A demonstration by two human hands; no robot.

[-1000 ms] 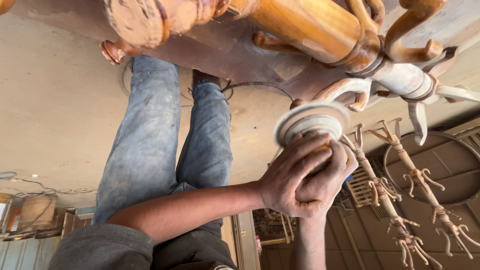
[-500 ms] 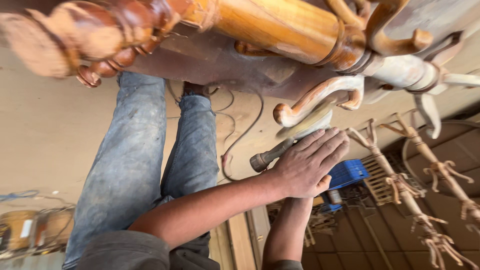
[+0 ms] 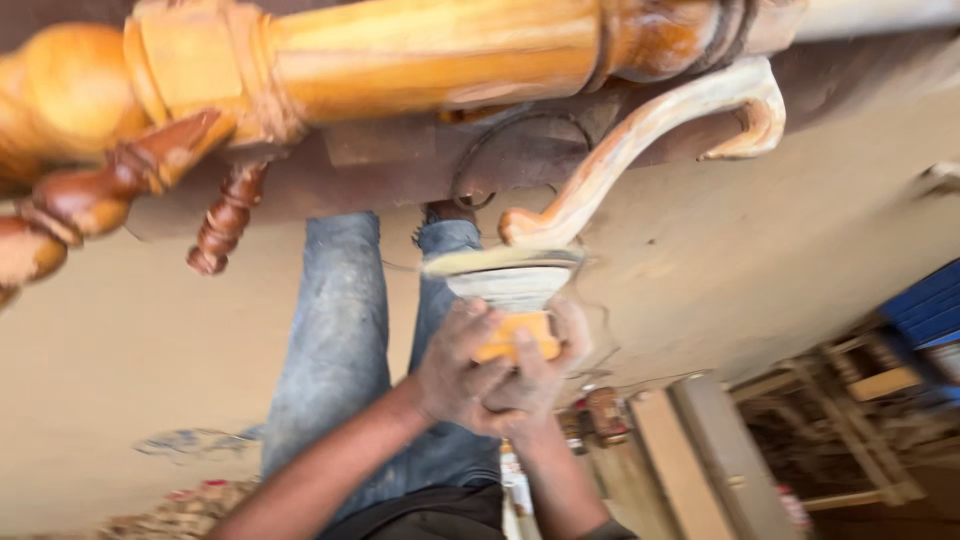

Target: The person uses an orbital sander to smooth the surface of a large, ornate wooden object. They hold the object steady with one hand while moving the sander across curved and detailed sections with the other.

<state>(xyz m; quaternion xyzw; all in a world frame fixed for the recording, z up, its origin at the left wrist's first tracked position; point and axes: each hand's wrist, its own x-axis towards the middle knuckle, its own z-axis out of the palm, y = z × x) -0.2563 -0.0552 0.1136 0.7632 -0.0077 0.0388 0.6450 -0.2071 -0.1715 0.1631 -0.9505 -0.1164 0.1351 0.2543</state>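
Both my hands wrapped tight round orange sander [image 3: 515,335]: left hand [image 3: 455,370], right hand [image 3: 545,375]. Disc [image 3: 505,265] spinning right up against tip of curved wooden hook [image 3: 640,135] under turned post [image 3: 420,55].

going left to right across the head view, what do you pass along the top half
rounded wooden knob end → small dark turned spindle → thick turned wooden post → pale curved wooden hook → blue crate at the right edge

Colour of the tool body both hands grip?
Orange-yellow tool body, clearest in the head view.
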